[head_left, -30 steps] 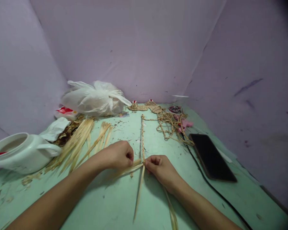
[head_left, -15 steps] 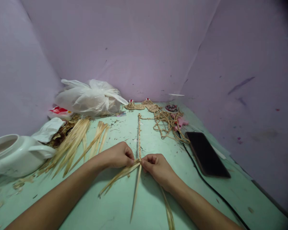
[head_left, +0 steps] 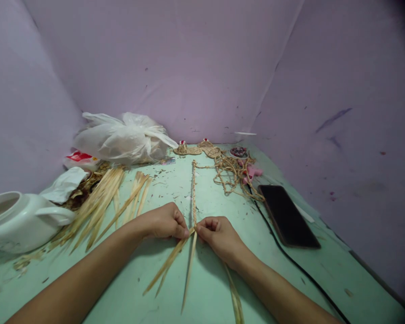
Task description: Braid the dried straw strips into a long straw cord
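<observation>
A thin braid of dried plant fibre runs straight away from me over the green tabletop. At its near end the loose strips part. My left hand pinches the left strips, which trail toward me on that side. Just right of the braid, my right hand is closed, thumb against finger, on another strip that emerges below the wrist. A single narrow strip hangs down between the hands. The fingertips nearly meet at the braid's end.
Flat straw strips lie at left beside a white ceramic pot. Behind them sits a white plastic bag. Tangled cord, small woven slippers and a pink object lie farther back. A phone and black cable lie right.
The left-hand strips have shifted slightly and lie straighter and a little more apart. Both hands keep nearly the same place. The whole view has moved slightly.
</observation>
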A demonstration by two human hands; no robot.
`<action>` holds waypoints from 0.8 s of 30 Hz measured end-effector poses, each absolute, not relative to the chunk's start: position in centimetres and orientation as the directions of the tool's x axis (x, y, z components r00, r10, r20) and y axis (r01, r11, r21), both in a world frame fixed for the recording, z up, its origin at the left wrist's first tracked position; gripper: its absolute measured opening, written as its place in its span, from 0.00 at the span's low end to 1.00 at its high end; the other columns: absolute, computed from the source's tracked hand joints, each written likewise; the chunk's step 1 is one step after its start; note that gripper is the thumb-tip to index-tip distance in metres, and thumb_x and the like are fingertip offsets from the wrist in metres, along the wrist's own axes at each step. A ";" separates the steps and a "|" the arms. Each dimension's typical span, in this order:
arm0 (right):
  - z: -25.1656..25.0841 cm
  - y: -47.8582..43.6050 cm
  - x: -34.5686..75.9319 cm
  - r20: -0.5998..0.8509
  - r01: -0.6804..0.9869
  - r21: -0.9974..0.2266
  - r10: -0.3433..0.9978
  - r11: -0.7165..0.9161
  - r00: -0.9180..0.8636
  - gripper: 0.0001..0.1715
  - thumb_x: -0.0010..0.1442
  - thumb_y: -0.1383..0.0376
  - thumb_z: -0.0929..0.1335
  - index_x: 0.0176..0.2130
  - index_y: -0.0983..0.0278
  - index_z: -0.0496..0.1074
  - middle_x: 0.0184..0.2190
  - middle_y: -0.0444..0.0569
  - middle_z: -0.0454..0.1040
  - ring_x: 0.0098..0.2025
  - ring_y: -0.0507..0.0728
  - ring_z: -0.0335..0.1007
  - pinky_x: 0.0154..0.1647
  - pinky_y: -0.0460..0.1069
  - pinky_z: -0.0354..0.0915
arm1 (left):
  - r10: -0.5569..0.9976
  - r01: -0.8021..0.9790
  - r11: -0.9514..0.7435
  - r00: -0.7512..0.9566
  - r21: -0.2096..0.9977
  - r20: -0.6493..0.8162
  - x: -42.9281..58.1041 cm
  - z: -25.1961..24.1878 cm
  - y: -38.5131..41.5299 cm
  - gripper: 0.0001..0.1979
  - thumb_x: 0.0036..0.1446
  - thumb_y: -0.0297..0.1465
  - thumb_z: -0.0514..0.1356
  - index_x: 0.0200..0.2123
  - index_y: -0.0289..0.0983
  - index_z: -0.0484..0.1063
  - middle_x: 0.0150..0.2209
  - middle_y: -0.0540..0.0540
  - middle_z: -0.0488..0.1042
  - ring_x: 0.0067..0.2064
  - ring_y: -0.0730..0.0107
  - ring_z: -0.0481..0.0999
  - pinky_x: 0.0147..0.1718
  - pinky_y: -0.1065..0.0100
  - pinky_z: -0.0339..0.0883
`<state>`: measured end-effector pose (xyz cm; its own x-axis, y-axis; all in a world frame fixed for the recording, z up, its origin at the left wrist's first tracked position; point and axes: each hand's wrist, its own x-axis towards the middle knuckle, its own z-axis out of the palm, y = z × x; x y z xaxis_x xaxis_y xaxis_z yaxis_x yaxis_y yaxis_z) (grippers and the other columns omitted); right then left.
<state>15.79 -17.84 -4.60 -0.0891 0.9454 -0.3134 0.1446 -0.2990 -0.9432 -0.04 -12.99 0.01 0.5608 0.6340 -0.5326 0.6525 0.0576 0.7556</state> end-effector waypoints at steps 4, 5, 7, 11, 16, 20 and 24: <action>-4.7 -17.8 15.8 -0.308 0.118 -0.947 0.947 -0.297 -0.087 0.10 0.43 0.62 0.66 0.20 0.69 0.68 0.14 0.42 0.63 0.17 0.46 0.51 0.19 0.44 0.47 | 0.660 0.633 0.185 0.487 0.751 -0.573 0.6 -0.6 -13.2 0.05 0.34 0.30 0.58 0.17 0.32 0.69 0.10 0.54 0.58 0.14 0.81 0.51 0.13 0.73 0.41; -4.7 -17.8 15.7 -0.302 0.110 -0.950 0.949 -0.292 -0.087 0.10 0.43 0.62 0.66 0.19 0.68 0.68 0.14 0.42 0.63 0.17 0.46 0.51 0.20 0.44 0.48 | 0.667 0.620 0.217 0.470 0.754 -0.578 0.7 -0.8 -13.2 0.05 0.34 0.29 0.58 0.16 0.32 0.69 0.10 0.54 0.58 0.13 0.81 0.50 0.13 0.74 0.41; -4.6 -17.8 15.7 -0.295 0.105 -0.952 0.951 -0.286 -0.090 0.10 0.43 0.62 0.66 0.19 0.68 0.68 0.14 0.43 0.65 0.18 0.46 0.52 0.20 0.44 0.48 | 0.672 0.596 0.259 0.453 0.760 -0.586 1.0 -1.2 -13.3 0.04 0.33 0.28 0.58 0.14 0.32 0.67 0.10 0.54 0.57 0.13 0.82 0.49 0.13 0.74 0.39; -4.6 -18.0 15.6 -0.274 0.113 -0.958 0.957 -0.263 -0.093 0.09 0.43 0.63 0.66 0.19 0.68 0.68 0.15 0.44 0.67 0.18 0.47 0.54 0.20 0.44 0.50 | 0.673 0.550 0.286 0.468 0.785 -0.573 1.2 -1.7 -13.5 0.03 0.33 0.26 0.56 0.13 0.32 0.66 0.09 0.54 0.57 0.12 0.82 0.49 0.12 0.74 0.38; -4.8 -18.0 15.6 -0.268 0.096 -0.961 0.961 -0.260 -0.074 0.09 0.43 0.64 0.65 0.19 0.68 0.67 0.15 0.44 0.66 0.18 0.47 0.53 0.20 0.44 0.49 | 0.658 0.466 0.420 0.435 0.779 -0.614 2.0 -1.2 -14.3 0.05 0.34 0.27 0.57 0.12 0.32 0.65 0.09 0.52 0.60 0.10 0.82 0.50 0.10 0.75 0.37; -4.8 -18.1 15.6 -0.294 0.089 -0.953 0.956 -0.290 -0.028 0.06 0.41 0.66 0.65 0.19 0.68 0.67 0.14 0.42 0.63 0.18 0.46 0.50 0.19 0.43 0.46 | 0.713 0.466 0.410 0.373 0.784 -0.594 2.7 -1.3 -14.8 0.09 0.34 0.28 0.58 0.11 0.34 0.60 0.07 0.54 0.57 0.10 0.82 0.51 0.11 0.75 0.42; -4.1 -18.3 15.6 -0.327 0.010 -0.945 0.944 -0.327 -0.045 0.06 0.41 0.67 0.65 0.17 0.67 0.64 0.12 0.40 0.61 0.16 0.45 0.48 0.17 0.43 0.44 | 0.841 0.573 0.226 0.293 0.787 -0.455 2.6 -1.5 -14.8 0.12 0.33 0.31 0.62 0.13 0.35 0.59 0.09 0.55 0.57 0.12 0.81 0.56 0.12 0.76 0.46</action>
<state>15.57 -18.25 -4.14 -0.0451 0.9441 -0.3267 0.0095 -0.3266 -0.9451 2.60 -14.80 -1.52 0.2931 0.8409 -0.4550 0.5733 0.2263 0.7875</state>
